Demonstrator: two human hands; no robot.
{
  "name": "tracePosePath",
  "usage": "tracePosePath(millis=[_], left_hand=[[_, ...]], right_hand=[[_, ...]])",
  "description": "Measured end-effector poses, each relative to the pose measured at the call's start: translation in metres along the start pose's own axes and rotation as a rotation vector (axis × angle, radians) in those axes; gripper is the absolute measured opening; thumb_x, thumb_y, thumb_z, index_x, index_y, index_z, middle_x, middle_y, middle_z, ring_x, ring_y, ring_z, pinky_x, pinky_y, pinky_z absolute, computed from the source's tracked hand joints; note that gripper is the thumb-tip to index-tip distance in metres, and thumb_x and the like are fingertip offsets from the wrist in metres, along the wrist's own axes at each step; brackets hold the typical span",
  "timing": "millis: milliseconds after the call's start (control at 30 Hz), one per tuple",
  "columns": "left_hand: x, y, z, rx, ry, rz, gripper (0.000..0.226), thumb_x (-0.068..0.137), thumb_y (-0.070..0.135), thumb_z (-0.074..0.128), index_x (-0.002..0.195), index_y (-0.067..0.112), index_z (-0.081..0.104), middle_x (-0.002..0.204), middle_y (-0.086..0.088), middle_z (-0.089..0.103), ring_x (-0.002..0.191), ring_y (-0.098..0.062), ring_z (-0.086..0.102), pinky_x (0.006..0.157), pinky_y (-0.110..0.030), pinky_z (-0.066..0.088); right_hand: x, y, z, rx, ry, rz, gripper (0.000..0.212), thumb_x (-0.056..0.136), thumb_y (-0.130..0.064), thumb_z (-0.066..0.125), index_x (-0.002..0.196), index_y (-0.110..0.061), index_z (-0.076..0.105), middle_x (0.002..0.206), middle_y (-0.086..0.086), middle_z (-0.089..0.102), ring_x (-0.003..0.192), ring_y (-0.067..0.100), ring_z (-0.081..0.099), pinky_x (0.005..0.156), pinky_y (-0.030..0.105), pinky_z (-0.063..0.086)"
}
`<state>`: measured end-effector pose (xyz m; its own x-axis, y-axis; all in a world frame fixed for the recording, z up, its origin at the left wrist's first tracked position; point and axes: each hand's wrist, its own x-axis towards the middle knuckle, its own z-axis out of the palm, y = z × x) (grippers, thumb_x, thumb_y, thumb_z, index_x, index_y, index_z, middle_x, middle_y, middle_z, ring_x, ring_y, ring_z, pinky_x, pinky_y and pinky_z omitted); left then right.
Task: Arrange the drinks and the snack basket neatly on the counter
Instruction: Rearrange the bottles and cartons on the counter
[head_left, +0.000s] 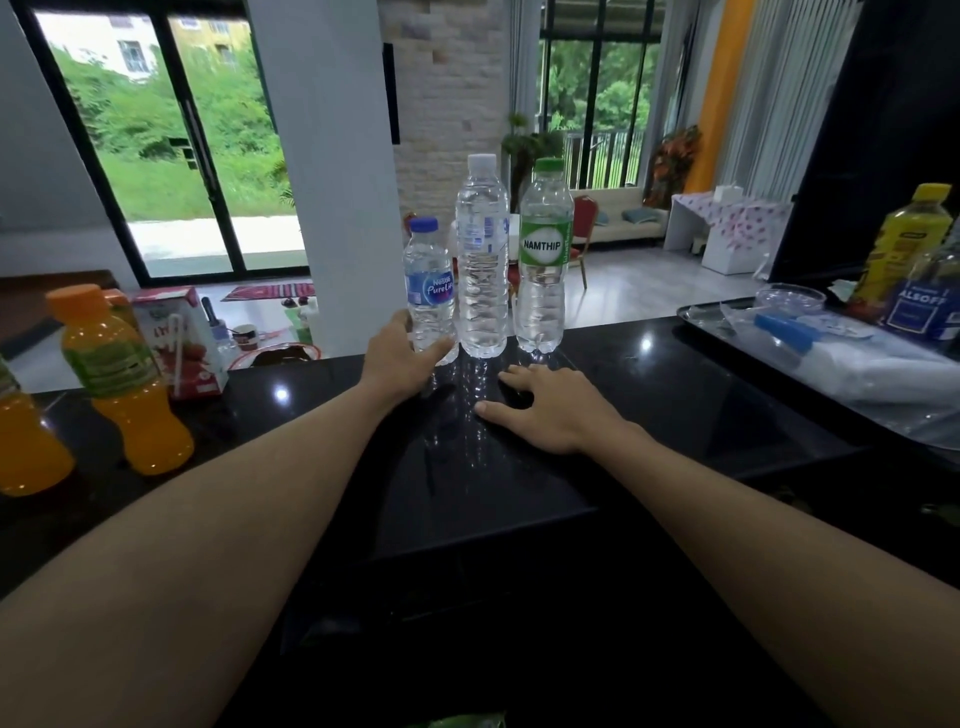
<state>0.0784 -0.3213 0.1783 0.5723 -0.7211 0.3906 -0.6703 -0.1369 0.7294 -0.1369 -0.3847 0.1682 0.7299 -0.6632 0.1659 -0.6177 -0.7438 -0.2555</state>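
The glossy black stone counter (649, 395) stretched across in front of you, with tall glass doors and greenery beyond it. At its far edge stood a row of three: the small clear water bottle with the blue cap (428, 291), the tall clear water bottle with the white cap (482, 260) touching or just beside it, and the clear water bottle with the green cap and green label (543, 260) a little apart. Your left hand (402, 358) was wrapped round the base of the small bottle, thumb in front, so you seemed to be settling the water row. Your right hand (545, 410) lay flat on the stone near the row, fingers loosely spread, holding nothing. The next move probably called for letting go without rocking that light bottle, then reaching left for the two plastic bottles of orange juice (127, 384) and the red juice carton with a white straw (179, 343), which stood well apart from the row. On your right, the dark tray (691, 314) heaped with clear plastic bags crowded the counter, and the yellow-capped bottle of yellow drink (906, 244) stood behind it. The snack basket was not in view, so you would have had to find it
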Motion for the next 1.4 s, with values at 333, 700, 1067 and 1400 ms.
tracePosePath(millis=[333, 700, 1067, 1400], left_hand=[[0.0, -0.004, 0.0, 0.001, 0.029, -0.001, 0.055, 0.081, 0.037, 0.08, 0.124, 0.012, 0.055, 0.113, -0.004, 0.063, 0.097, -0.021, 0.061, 0.088, -0.035, 0.051], [0.005, -0.012, 0.0, 0.005, 0.002, -0.002, 0.047, 0.078, 0.032, 0.08, 0.118, 0.018, 0.059, 0.102, 0.003, 0.062, 0.078, -0.004, 0.059, 0.066, -0.016, 0.043], [0.006, -0.011, 0.006, 0.115, 0.038, 0.011, 0.067, 0.08, 0.04, 0.08, 0.135, 0.012, 0.052, 0.119, -0.008, 0.067, 0.094, -0.02, 0.06, 0.085, -0.031, 0.048], [0.001, -0.005, 0.002, 0.186, 0.024, 0.012, 0.053, 0.084, 0.041, 0.075, 0.122, 0.006, 0.061, 0.115, -0.014, 0.067, 0.103, -0.031, 0.063, 0.086, -0.039, 0.051]], right_hand=[[0.001, 0.001, 0.001, 0.002, -0.001, 0.003, 0.093, 0.079, -0.09, 0.036, 0.151, -0.032, 0.045, 0.16, -0.007, 0.039, 0.146, 0.018, 0.037, 0.118, 0.04, 0.024], [-0.001, -0.001, -0.001, 0.018, 0.013, -0.001, 0.089, 0.083, -0.086, 0.04, 0.151, -0.029, 0.045, 0.159, -0.006, 0.039, 0.146, 0.019, 0.037, 0.118, 0.042, 0.024], [0.0, -0.001, 0.0, 0.003, 0.003, 0.013, 0.091, 0.081, -0.088, 0.038, 0.151, -0.03, 0.045, 0.159, -0.008, 0.04, 0.146, 0.019, 0.037, 0.118, 0.04, 0.028], [0.0, -0.001, 0.001, 0.028, 0.004, 0.032, 0.094, 0.078, -0.09, 0.039, 0.151, -0.031, 0.046, 0.159, -0.007, 0.04, 0.146, 0.021, 0.037, 0.118, 0.04, 0.027]])
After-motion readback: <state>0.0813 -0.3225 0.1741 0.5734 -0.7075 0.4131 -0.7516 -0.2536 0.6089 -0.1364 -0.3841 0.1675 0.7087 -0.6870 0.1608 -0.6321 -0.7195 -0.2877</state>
